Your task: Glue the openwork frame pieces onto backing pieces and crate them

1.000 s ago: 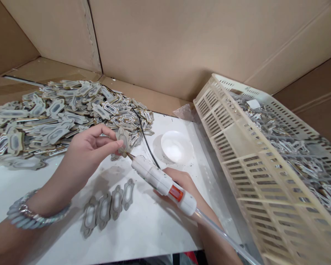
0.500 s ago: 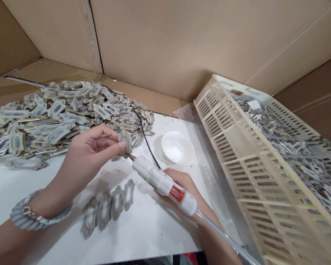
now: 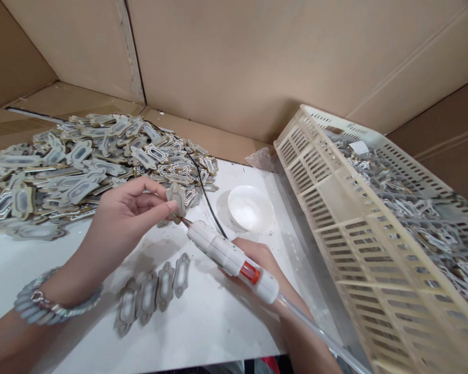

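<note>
My left hand pinches a small ornamental metal plate, grey on this side, between thumb and fingers above the white table. My right hand is wrapped round a white pen-shaped tool with a thin metal nozzle, a red-orange section and a clear hose at its rear. The nozzle tip is at the plate's lower end; whether it touches cannot be made out. Below, several similar frame-shaped plates lie side by side on the table. Most of my right fingers are hidden behind the tool.
A heap of similar plates covers the back left. A small white bowl stands beyond the tool, with a black cable running beside it. To the right is a slotted cream plastic crate holding many metal pieces. Cardboard walls enclose the back.
</note>
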The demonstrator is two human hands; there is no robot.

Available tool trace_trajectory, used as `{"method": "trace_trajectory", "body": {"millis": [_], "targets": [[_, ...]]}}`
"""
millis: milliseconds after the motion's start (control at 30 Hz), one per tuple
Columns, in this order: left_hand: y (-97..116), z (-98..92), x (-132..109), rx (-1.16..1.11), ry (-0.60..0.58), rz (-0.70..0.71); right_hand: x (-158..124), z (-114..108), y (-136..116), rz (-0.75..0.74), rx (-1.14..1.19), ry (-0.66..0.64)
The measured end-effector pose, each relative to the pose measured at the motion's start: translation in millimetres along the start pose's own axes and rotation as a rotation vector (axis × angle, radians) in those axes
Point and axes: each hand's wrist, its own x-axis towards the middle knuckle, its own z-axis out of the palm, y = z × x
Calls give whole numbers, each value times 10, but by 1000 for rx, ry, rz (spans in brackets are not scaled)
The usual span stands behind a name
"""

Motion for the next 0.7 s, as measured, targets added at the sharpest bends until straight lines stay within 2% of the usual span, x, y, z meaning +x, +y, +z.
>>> {"method": "trace_trajectory", "body": {"millis": [300,500,600,700], "targets": [[0,-12,12,-25,9,2,-4,-2,-7,25,15,6],[4,-1,29,-7,31,-18,-3,0,0,-29,-36,41],[8,11,28,50,41,-24,-10,4,5,-17,-75,68],[1,12,33,234,74,1,-11,8,-11,34,-131,115]]}}
